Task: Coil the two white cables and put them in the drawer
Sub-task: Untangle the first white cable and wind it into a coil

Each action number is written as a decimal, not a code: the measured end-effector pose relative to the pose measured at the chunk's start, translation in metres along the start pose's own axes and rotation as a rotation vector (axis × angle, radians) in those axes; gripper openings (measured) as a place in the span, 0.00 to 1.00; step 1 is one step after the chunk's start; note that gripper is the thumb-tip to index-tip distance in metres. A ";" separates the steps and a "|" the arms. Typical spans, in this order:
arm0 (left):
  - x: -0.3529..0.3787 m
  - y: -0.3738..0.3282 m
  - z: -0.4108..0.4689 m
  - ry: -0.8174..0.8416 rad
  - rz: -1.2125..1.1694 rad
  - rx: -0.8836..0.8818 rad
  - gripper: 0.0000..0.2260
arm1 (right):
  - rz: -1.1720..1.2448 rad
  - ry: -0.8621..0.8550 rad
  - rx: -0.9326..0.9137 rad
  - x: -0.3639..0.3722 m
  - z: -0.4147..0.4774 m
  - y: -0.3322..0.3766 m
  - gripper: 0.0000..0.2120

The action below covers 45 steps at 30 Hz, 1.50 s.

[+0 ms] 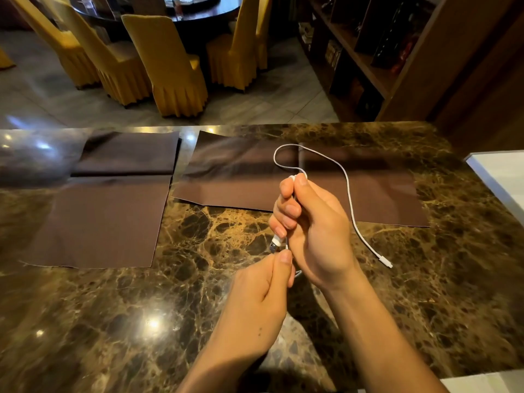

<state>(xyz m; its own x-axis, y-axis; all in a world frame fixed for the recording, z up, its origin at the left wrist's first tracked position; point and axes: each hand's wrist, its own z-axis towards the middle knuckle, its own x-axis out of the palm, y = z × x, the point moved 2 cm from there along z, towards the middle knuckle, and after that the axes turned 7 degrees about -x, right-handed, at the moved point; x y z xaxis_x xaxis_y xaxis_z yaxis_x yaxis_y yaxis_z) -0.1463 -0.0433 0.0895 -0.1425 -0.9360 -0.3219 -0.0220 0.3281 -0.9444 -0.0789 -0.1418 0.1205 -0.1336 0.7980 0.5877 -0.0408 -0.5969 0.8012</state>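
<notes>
Cable (350,199) status: one white cable in view, partly gathered in the right hand (314,228), which is held up over the marble bench (198,307). Right hand grip is closed round the gathered part, fingers curled, thumb on top pressing the cable against the forefinger. USB plug (274,244) sticks out below the little finger, metal end pointing down-left. Left hand (261,290) sits just below the right. Its grip is narrow: thumb and forefinger pinch a thin run of cable right beside the USB plug. A short bit of cable also shows between that hand and the right wrist. Free length leaves the top of the right hand and loops up over the right brown cloth (235,177); cannot tell if the loop touches it. From there it runs down past the right hand, off the cloth's near edge and onto bare marble. Small plug (388,263) at the far end lies on the bench, right of the right wrist and apart from it. Second brown cloth (99,222) lies flat on the left side of the bench, its far part folded over. Beyond the bench are yellow-covered chairs (170,66) round a dark table (198,12), with a wooden shelf (368,52) far right. White surface (502,171) at the right edge; cannot tell what it is.
</notes>
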 end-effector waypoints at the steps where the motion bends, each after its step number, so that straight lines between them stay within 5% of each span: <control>1: -0.002 -0.001 -0.001 0.007 0.025 0.005 0.20 | -0.034 0.010 -0.019 -0.001 0.000 -0.002 0.16; 11: -0.030 -0.020 -0.001 -0.010 0.217 0.105 0.22 | -0.650 0.133 -0.251 -0.012 -0.010 -0.016 0.15; 16: -0.054 -0.036 0.011 -0.028 0.286 0.190 0.23 | -0.757 0.228 -0.316 -0.009 -0.017 -0.020 0.16; 27: -0.070 -0.058 0.039 -0.006 0.338 0.304 0.26 | -0.762 0.219 -0.331 -0.005 -0.036 -0.041 0.30; 34: -0.072 -0.058 0.061 0.029 0.251 0.295 0.28 | -0.720 0.211 -0.324 0.007 -0.042 -0.033 0.15; 45: -0.054 -0.050 0.074 0.133 -0.060 0.266 0.30 | -0.267 0.246 -0.067 0.021 -0.061 -0.030 0.21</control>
<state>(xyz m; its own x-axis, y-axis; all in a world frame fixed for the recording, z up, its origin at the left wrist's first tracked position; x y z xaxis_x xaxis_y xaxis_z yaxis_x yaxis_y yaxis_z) -0.0642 -0.0184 0.1493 -0.2773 -0.9221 -0.2699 0.2229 0.2115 -0.9516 -0.1405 -0.1119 0.1021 -0.3437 0.8873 0.3074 -0.1697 -0.3807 0.9090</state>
